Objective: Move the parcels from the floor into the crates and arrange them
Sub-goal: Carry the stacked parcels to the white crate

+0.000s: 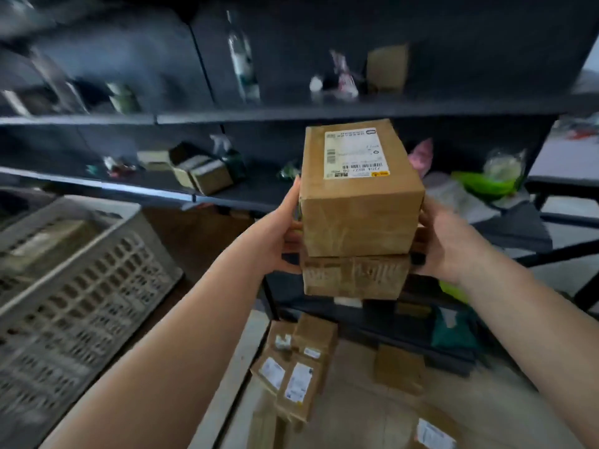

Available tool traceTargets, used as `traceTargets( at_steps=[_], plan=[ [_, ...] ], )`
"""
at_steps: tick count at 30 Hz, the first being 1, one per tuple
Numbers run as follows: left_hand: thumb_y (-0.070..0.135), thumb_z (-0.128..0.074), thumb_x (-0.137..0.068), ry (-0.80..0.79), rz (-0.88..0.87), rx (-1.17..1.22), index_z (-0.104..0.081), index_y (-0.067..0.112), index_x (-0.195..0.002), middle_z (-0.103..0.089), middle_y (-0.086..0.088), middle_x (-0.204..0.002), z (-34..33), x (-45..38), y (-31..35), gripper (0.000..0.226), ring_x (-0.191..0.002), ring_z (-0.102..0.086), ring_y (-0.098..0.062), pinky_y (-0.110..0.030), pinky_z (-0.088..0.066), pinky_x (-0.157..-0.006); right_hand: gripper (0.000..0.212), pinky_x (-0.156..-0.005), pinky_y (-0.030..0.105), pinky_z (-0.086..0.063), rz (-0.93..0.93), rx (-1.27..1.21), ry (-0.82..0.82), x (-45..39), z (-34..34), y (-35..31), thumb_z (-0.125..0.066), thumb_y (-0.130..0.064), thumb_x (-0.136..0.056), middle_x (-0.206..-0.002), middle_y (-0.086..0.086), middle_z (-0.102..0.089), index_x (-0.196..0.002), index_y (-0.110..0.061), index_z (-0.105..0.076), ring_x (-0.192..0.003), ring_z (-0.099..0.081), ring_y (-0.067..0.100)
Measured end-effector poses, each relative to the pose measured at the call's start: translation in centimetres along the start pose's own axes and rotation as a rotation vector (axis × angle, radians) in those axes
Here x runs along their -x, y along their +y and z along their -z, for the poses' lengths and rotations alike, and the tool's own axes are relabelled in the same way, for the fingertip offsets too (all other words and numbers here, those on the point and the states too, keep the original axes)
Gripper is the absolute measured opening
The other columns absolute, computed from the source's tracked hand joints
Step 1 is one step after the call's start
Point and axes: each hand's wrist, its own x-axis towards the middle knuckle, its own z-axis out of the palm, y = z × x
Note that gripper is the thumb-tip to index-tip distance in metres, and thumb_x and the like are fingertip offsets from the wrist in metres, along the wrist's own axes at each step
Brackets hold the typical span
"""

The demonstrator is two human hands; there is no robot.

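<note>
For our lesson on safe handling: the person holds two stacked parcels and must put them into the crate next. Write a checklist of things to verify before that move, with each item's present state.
1. Both hands on the load: left hand and right hand hold the stack from opposite sides. Ok.
2. Upper parcel sits squarely on the lower parcel: slightly offset, not slipping. Ok.
3. Support under the lower parcel: fingers hidden. Cannot tell.
4. Crate within view, to the left. Ok.
5. Room inside the crate: interior blurred, something already lies in it. Cannot tell.
6. Floor clear underfoot: parcels on the floor lie close below. Not ok.
</note>
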Motion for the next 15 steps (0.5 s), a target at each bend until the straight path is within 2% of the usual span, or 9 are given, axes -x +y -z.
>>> traceTargets(
  at_steps=[1, 3, 6, 8, 9, 11, 12, 13, 15],
  plan=[
    [0.089, -0.038, -0.063, 0.003, -0.018, -0.001, -0.067, 0.010, -0.099, -0.072, -0.010, -0.099, 1.3, 2.3, 2.1, 0.091, -0.099, -0.064, -0.028, -0.052, -0.051, -0.089, 0.037, -0.068, 0.033, -0.049, 0.020, 0.009, -0.020, 1.8, -1.5, -2.3, -0.056, -0.059, -0.079, -0.083, 0.002, -0.064, -0.088, -0.024, -0.062, -0.078, -0.060, 0.020],
    [0.089, -0.040, -0.061, 0.050, -0.050, 0.004, -0.065, 0.005, -0.101, -0.070, -0.012, -0.099, 3.9, 6.4, 5.3, 0.096, -0.102, -0.062, -0.030, -0.056, -0.047, -0.093, 0.038, -0.082, 0.038, -0.049, 0.053, 0.041, -0.078, 4.6, -4.6, -5.8, -0.056, -0.060, -0.080, -0.078, 0.003, -0.061, -0.079, -0.022, -0.062, -0.073, -0.058, 0.020],
    [0.087, -0.044, -0.062, 0.114, -0.111, 0.055, -0.057, 0.003, -0.116, -0.064, -0.014, -0.107, 8.1, 11.4, 8.4, 0.101, -0.102, -0.059, -0.033, -0.056, -0.050, -0.088, 0.040, -0.092, 0.047, -0.045, 0.116, 0.082, -0.193, 7.8, -9.1, -9.1, -0.060, -0.062, -0.076, -0.083, 0.004, -0.063, -0.086, -0.024, -0.065, -0.083, -0.059, 0.024],
    [0.086, -0.045, -0.064, 0.130, -0.147, 0.079, -0.054, 0.002, -0.119, -0.063, -0.014, -0.106, 10.9, 14.4, 9.3, 0.101, -0.100, -0.059, -0.033, -0.052, -0.055, -0.079, 0.043, -0.090, 0.050, -0.046, 0.152, 0.110, -0.260, 9.5, -12.0, -10.3, -0.058, -0.064, -0.077, -0.095, 0.003, -0.065, -0.095, -0.026, -0.064, -0.094, -0.059, 0.026],
    [0.085, -0.046, -0.063, 0.145, -0.168, 0.086, -0.054, 0.003, -0.119, -0.063, -0.015, -0.107, 12.3, 15.8, 9.4, 0.100, -0.101, -0.060, -0.033, -0.050, -0.056, -0.074, 0.044, -0.082, 0.047, -0.049, 0.168, 0.124, -0.297, 10.3, -13.5, -10.6, -0.056, -0.063, -0.079, -0.099, 0.004, -0.066, -0.100, -0.026, -0.064, -0.096, -0.060, 0.026],
    [0.085, -0.045, -0.065, 0.203, -0.195, 0.091, -0.057, 0.004, -0.115, -0.064, -0.016, -0.109, 15.5, 18.1, 9.3, 0.096, -0.101, -0.061, -0.034, -0.045, -0.057, -0.066, 0.042, -0.064, 0.040, -0.048, 0.185, 0.136, -0.351, 11.8, -16.9, -10.7, -0.055, -0.062, -0.081, -0.096, 0.005, -0.065, -0.103, -0.027, -0.064, -0.093, -0.060, 0.027],
    [0.085, -0.043, -0.067, 0.232, -0.198, 0.101, -0.058, 0.004, -0.113, -0.065, -0.015, -0.107, 17.3, 18.9, 9.1, 0.094, -0.098, -0.062, -0.033, -0.044, -0.057, -0.065, 0.038, -0.064, 0.039, -0.047, 0.188, 0.143, -0.366, 12.3, -18.7, -10.5, -0.056, -0.061, -0.081, -0.093, 0.005, -0.064, -0.099, -0.028, -0.063, -0.092, -0.060, 0.027],
    [0.084, -0.042, -0.068, 0.257, -0.196, 0.117, -0.058, 0.003, -0.112, -0.065, -0.015, -0.104, 19.2, 19.6, 8.7, 0.094, -0.095, -0.062, -0.033, -0.046, -0.057, -0.067, 0.036, -0.069, 0.041, -0.047, 0.191, 0.155, -0.385, 12.7, -20.6, -10.2, -0.057, -0.060, -0.080, -0.092, 0.006, -0.064, -0.094, -0.028, -0.063, -0.093, -0.060, 0.028],
    [0.085, -0.040, -0.069, 0.303, -0.187, 0.138, -0.057, 0.002, -0.115, -0.064, -0.016, -0.104, 23.4, 20.6, 7.9, 0.096, -0.099, -0.060, -0.036, -0.054, -0.052, -0.084, 0.038, -0.075, 0.044, -0.045, 0.197, 0.187, -0.439, 13.3, -24.7, -9.3, -0.060, -0.062, -0.076, -0.096, 0.006, -0.065, -0.095, -0.030, -0.062, -0.096, -0.059, 0.027]
  ],
)
